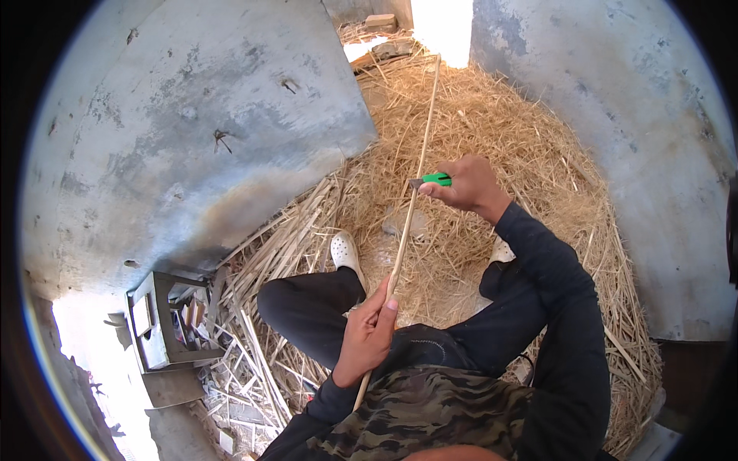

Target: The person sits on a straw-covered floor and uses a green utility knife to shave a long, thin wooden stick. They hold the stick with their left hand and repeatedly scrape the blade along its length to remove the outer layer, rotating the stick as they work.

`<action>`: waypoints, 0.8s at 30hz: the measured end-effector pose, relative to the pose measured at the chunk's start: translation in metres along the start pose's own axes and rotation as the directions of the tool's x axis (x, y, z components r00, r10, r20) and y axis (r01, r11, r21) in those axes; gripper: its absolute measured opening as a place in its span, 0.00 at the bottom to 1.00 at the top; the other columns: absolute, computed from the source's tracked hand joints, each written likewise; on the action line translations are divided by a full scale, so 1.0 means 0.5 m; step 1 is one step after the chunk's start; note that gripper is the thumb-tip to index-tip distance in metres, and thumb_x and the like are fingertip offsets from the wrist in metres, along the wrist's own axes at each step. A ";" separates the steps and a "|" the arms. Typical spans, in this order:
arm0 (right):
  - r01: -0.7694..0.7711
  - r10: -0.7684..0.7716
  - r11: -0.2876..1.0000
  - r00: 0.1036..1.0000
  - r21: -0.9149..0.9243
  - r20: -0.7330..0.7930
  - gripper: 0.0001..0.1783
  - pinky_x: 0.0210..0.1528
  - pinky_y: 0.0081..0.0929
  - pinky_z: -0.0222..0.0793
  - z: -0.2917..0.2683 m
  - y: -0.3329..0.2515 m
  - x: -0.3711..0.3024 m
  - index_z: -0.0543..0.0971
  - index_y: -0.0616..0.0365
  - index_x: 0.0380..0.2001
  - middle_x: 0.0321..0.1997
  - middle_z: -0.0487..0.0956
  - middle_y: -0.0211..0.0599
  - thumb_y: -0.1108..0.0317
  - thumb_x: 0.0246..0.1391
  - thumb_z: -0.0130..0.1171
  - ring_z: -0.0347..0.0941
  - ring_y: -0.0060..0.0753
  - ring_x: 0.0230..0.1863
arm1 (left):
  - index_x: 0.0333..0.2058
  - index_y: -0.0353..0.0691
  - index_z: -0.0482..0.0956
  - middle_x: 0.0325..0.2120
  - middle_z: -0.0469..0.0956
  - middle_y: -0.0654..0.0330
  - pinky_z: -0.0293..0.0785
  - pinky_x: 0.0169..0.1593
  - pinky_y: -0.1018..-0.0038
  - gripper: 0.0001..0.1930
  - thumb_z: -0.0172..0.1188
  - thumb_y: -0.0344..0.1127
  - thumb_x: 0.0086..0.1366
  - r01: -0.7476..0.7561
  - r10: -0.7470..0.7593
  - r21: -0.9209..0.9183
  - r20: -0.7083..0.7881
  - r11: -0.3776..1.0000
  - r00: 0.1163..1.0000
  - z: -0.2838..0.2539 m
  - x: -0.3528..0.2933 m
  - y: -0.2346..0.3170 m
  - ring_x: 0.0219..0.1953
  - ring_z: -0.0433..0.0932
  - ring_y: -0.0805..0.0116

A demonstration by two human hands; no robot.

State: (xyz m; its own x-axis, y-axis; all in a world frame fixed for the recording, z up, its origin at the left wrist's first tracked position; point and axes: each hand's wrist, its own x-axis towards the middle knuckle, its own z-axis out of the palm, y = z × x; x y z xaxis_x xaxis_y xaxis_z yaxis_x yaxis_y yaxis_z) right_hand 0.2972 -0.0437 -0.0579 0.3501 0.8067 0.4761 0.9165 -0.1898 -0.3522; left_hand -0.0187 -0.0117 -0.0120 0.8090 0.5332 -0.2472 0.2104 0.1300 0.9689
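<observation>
A long, thin, pale strip of cane or split bamboo (425, 146) runs from beside my waist up toward the bright doorway. My left hand (367, 336) is closed around its lower part, thumb lying along it. Farther up, my right hand (469, 184) grips a green-handled utility knife (437, 179). The knife's dark blade end meets the strip's right side, about midway along. Most of the knife's handle is hidden inside my right fist.
Shavings (523, 146) and split strips (284, 230) cover the floor around my pale clogs (345, 252). Weathered walls (192, 100) rise on both sides. A small open cabinet (161, 323) holding odds and ends stands at the left. Bricks (380, 21) lie by the doorway.
</observation>
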 end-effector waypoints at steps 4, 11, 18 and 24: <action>-0.076 0.074 0.996 0.997 -0.056 -0.032 0.43 0.14 0.37 0.58 -0.009 0.062 0.023 0.71 0.51 0.09 0.05 0.63 0.32 0.21 0.50 0.42 0.64 0.35 0.09 | 0.64 0.31 0.61 0.22 0.61 0.74 0.52 0.25 0.87 0.24 0.49 0.33 0.73 0.022 -0.022 -0.008 0.023 1.000 0.999 0.013 -0.008 0.012 0.23 0.55 0.88; -0.040 0.039 0.999 0.999 0.010 0.026 0.45 0.11 0.31 0.50 0.011 0.016 -0.012 0.70 0.49 0.08 0.06 0.59 0.25 0.19 0.51 0.35 0.56 0.26 0.08 | 0.64 0.29 0.60 0.30 0.65 0.73 0.58 0.32 0.88 0.24 0.49 0.33 0.73 0.047 -0.049 0.071 0.016 0.996 0.999 -0.006 -0.035 0.004 0.29 0.59 0.87; -0.001 -0.022 0.991 0.986 -0.132 -0.167 0.41 0.14 0.32 0.55 -0.036 0.116 0.023 0.76 0.49 0.15 0.08 0.64 0.28 0.21 0.51 0.41 0.61 0.28 0.10 | 0.64 0.28 0.59 0.39 0.69 0.68 0.62 0.41 0.89 0.24 0.49 0.31 0.73 0.045 -0.047 0.015 0.119 0.999 0.992 0.013 -0.056 0.021 0.37 0.63 0.86; -0.236 0.185 0.953 0.950 -0.188 -0.252 0.37 0.14 0.30 0.55 -0.086 0.241 0.047 0.85 0.44 0.25 0.08 0.65 0.26 0.24 0.53 0.45 0.61 0.25 0.10 | 0.64 0.28 0.59 0.36 0.67 0.70 0.60 0.39 0.89 0.23 0.47 0.31 0.73 0.124 -0.141 0.099 0.184 0.987 0.973 0.013 -0.097 0.015 0.34 0.62 0.87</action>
State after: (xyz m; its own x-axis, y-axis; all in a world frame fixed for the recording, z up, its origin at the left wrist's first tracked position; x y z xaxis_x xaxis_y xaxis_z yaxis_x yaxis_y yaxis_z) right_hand 0.4241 -0.0715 -0.0544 0.5510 0.5903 0.5899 0.8277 -0.4766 -0.2962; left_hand -0.0528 -0.0420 0.0073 0.8586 0.3462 -0.3780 0.3624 0.1115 0.9253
